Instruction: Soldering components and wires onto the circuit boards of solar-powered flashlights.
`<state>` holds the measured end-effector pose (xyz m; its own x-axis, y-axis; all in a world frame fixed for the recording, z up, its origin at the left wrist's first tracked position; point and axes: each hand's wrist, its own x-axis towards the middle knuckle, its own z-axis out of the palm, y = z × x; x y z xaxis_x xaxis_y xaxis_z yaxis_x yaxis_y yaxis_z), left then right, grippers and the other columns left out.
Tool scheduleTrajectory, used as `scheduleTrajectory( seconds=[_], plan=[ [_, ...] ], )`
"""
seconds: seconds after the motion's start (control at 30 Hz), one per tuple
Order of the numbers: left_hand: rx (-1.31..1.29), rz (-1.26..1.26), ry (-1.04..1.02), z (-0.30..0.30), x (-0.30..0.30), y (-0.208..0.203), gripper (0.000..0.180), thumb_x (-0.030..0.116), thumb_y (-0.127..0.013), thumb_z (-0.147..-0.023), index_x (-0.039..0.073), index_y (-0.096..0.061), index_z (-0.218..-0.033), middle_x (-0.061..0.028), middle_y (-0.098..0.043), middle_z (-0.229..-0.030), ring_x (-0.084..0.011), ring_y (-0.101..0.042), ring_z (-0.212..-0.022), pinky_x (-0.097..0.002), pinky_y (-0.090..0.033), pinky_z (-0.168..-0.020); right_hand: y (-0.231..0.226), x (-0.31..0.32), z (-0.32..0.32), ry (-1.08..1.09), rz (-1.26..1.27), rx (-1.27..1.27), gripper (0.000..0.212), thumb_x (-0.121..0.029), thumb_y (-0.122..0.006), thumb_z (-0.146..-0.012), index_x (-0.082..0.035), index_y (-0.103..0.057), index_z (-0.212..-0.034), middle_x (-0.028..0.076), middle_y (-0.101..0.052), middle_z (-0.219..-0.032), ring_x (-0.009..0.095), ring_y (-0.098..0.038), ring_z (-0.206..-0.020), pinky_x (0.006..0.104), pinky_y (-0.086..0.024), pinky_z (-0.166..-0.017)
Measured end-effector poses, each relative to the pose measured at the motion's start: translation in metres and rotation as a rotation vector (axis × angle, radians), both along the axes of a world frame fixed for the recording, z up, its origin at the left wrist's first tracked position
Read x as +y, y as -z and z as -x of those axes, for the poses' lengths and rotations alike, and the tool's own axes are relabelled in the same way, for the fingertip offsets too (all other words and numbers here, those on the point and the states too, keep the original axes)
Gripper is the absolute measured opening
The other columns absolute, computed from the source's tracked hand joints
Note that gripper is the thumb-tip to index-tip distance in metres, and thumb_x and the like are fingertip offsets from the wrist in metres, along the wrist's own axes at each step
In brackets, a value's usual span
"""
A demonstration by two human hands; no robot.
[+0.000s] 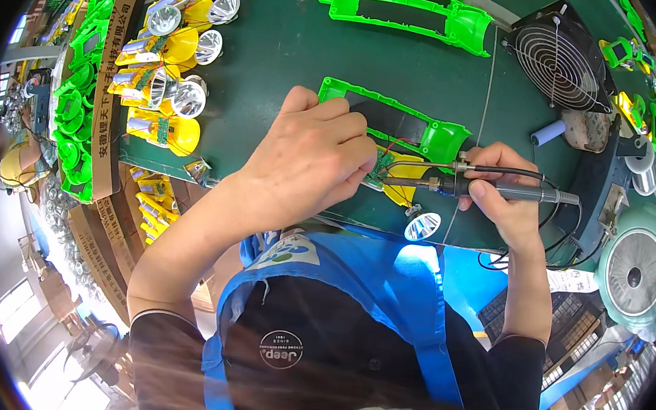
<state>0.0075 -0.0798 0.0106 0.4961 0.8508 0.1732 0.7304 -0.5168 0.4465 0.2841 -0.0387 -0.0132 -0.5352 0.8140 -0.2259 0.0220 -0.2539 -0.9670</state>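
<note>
The head view showed the left hand point(313, 154) pressed palm-down over a small green circuit board point(379, 168), its fingers curled and their tips pinning the board against a yellow part point(405, 186) at the near edge of the green mat point(295, 40). Whether the fingers pinched the board or merely pressed it could not be told. The right hand point(502, 195) was closed around the grey handle of a soldering iron point(491, 189), thumb beneath and fingers over the top. The iron's long axis ran nearly level from the right hand toward the left, its tip ending at the board right beside the left fingertips, so the board lay just inward of both hands and closer to the left. Thin red and black wires looped out from the board.

Just beyond the two hands lay a bright green housing shell point(396, 122), long axis also left to right, with a dark panel set in its hollow. Below the iron, near the right wrist, a silver reflector cup point(422, 226) rested at the mat's edge.

Far out past the left hand stood a cardboard box point(83, 85) filled with green ring-shaped parts, and beside it a cluster of yellow lamp heads with reflectors point(172, 77). Beyond the right hand sat a black fan point(559, 57), and further out to its right a pale green fan point(635, 271).
</note>
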Motion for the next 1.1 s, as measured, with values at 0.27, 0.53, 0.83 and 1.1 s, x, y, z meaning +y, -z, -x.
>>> scheduleTrajectory(
  seconds=[0.27,0.53,0.83,1.1],
  plan=[
    [0.014,0.0,-0.002,-0.002,0.0,-0.002,0.017,0.006,-0.072,-0.067,0.012,-0.058,-0.075,0.0011,-0.053,-0.075,-0.0179,-0.053,-0.076,-0.0346,-0.034,-0.073,0.006,-0.006,-0.002,0.053,0.023,0.041,0.018,-0.011,-0.069,-0.085,0.002,-0.057,-0.092,0.006,-0.064,-0.076,0.01,-0.063,-0.066,0.0239,-0.052,-0.061],
    [-0.006,-0.047,-0.004,-0.003,-0.003,0.001,0.019,0.005,-0.072,-0.066,0.012,-0.058,-0.076,-0.0001,-0.052,-0.075,-0.0187,-0.053,-0.075,-0.0345,-0.034,-0.073,0.012,-0.01,-0.009,0.099,-0.046,0.071,0.029,-0.023,-0.069,-0.086,0.001,-0.054,-0.093,0.008,-0.062,-0.076,0.013,-0.06,-0.061,0.0255,-0.05,-0.066],
    [-0.003,-0.017,0.0,-0.002,0.002,-0.002,0.017,0.006,-0.072,-0.068,0.013,-0.058,-0.075,0.0004,-0.051,-0.074,-0.0185,-0.052,-0.073,-0.0348,-0.033,-0.072,0.007,-0.008,-0.008,0.172,-0.047,0.043,0.034,-0.031,-0.068,-0.086,-0.002,-0.052,-0.092,0.008,-0.061,-0.065,0.013,-0.059,-0.059,0.0281,-0.048,-0.075],
    [0.013,0.001,0.034,-0.004,0.003,-0.003,0.014,0.009,-0.069,-0.069,0.011,-0.058,-0.077,-0.0028,-0.05,-0.075,-0.0217,-0.054,-0.078,-0.0359,-0.037,-0.073,0.008,-0.013,-0.018,0.349,-0.151,0.297,0.039,-0.031,-0.069,-0.089,0.001,-0.052,-0.101,0.014,-0.064,-0.084,0.018,-0.064,-0.064,0.0301,-0.053,-0.062]
  ],
)
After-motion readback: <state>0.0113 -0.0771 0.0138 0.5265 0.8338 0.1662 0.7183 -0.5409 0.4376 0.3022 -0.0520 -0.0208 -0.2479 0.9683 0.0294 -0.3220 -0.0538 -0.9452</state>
